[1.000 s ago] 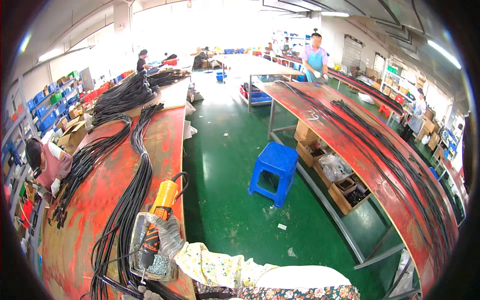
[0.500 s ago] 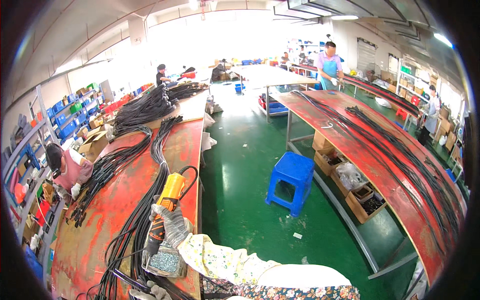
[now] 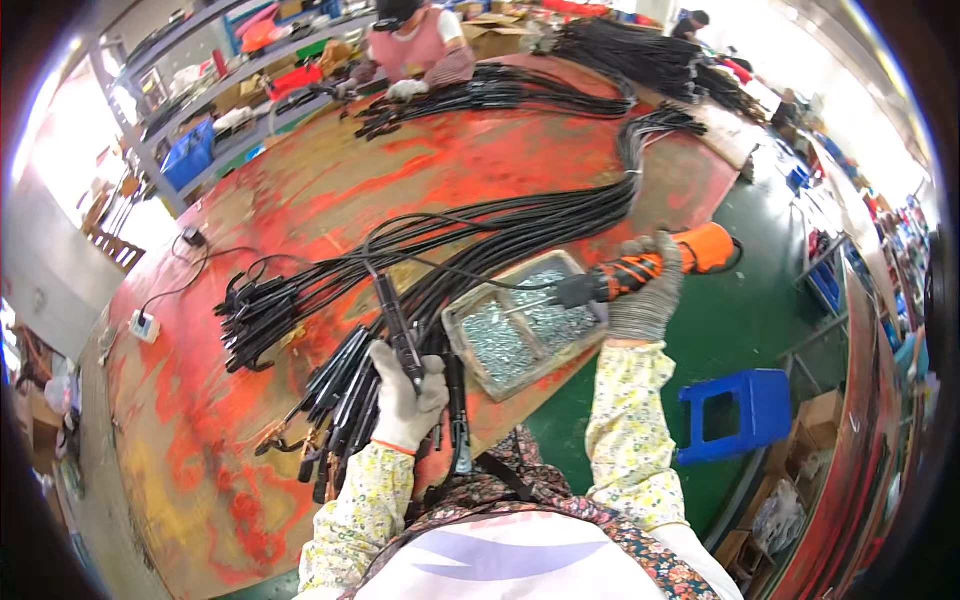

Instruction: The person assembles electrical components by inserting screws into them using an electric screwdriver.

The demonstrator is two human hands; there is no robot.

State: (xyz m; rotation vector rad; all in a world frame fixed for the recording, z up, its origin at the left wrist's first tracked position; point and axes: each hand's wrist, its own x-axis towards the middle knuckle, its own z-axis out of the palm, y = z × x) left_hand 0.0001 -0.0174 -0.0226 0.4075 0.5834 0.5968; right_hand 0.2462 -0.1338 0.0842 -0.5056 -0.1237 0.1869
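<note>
You have two gloved hands (image 3: 405, 402) (image 3: 645, 302), one orange electric screwdriver (image 3: 622, 277), one two-compartment screw tray (image 3: 548, 371), and one blue stool (image 3: 768, 405) at lower right.

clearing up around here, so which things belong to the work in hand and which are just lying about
Likely in use:
- cable end, in the left hand
- power driver, in the right hand
- tray of small metal parts
- black cables

Likely just lying about:
- blue stool
- blue bin
- plastic bag
</note>
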